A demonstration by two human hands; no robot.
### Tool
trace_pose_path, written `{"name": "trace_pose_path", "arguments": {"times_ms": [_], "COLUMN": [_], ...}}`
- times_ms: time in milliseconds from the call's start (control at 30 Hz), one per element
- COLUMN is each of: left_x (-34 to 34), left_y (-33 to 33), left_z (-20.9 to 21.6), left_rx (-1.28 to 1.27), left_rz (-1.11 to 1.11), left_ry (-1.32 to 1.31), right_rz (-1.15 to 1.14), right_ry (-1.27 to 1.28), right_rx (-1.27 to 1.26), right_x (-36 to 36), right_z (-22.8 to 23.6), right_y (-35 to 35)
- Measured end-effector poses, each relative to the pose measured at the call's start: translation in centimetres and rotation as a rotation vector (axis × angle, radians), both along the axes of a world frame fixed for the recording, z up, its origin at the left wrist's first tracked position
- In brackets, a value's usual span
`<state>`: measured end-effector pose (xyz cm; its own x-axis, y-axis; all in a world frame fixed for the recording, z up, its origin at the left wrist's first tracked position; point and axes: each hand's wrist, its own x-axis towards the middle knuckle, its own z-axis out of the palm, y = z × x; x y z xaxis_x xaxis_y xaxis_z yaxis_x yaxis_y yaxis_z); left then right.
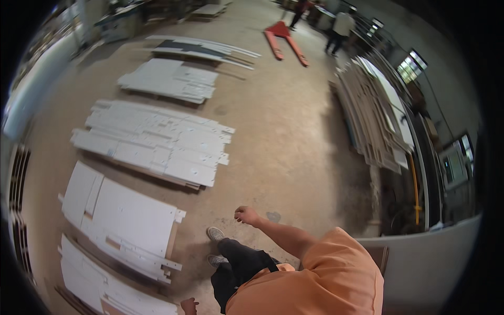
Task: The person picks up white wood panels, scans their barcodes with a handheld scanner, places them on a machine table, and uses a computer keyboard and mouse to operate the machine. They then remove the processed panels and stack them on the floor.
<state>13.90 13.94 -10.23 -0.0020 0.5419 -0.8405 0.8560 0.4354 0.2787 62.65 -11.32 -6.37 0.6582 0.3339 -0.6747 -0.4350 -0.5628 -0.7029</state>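
Nearby, a low, flat stack of white cut boards (86, 274) lies just beside your left hand (189, 306), while your right hand (245, 214) hangs well apart from it over the tan concrete floor (273, 136), both loosely curled with nothing visible in them. Beyond, a notched white panel stack (137, 205) continues the row, likely laid flat to keep sheets straight and sided to preserve a walkway toward the red metal pallet jack (280, 28).

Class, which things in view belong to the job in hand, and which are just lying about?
Likely the job's, being nearest the left hand and right hand:
lowest white panel stack
next white panel stack

Likely just lying about:
red pallet jack
brown boards at right
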Motion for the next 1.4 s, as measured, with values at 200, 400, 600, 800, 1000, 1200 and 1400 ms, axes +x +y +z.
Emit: {"name": "trace_pose_path", "arguments": {"times_ms": [200, 400, 600, 800, 1000, 1200, 1400], "left_x": [23.4, 45.4, 67.4, 84.9, 96.6, 107.9, 113.3], "left_y": [-0.8, -19.1, -45.6, -66.8, -81.9, -101.7, -125.1], "left_z": [-1.6, 0.4, 4.8, 5.3, 4.6, 8.8, 14.3], "left_rx": [0.161, 0.228, 0.056, -0.182, 0.003, 0.121, 0.143], "left_rz": [-0.409, -0.997, -1.447, -1.841, -2.129, -2.443, -2.353], "left_ry": [-0.511, -0.063, -0.466, -0.743, -0.590, -0.685, -0.916], "right_rz": [0.068, -0.443, -1.211, -1.636, -1.305, -2.031, -1.906], "right_ry": [-0.105, 0.168, 0.134, 0.109, 0.491, 0.227, 0.111], "right_rx": [-0.390, -0.454, -0.411, -0.219, -0.240, -0.011, 0.085], "right_x": [-4.6, -7.8, -7.8, -6.6, -4.1, 3.7, 12.1], "right_z": [-4.0, -5.2, 0.9, -0.5, -5.2, -1.5, -2.6], "right_y": [-27.1, -50.8, -67.2, -72.4, -70.2, -77.0, -89.9]}}
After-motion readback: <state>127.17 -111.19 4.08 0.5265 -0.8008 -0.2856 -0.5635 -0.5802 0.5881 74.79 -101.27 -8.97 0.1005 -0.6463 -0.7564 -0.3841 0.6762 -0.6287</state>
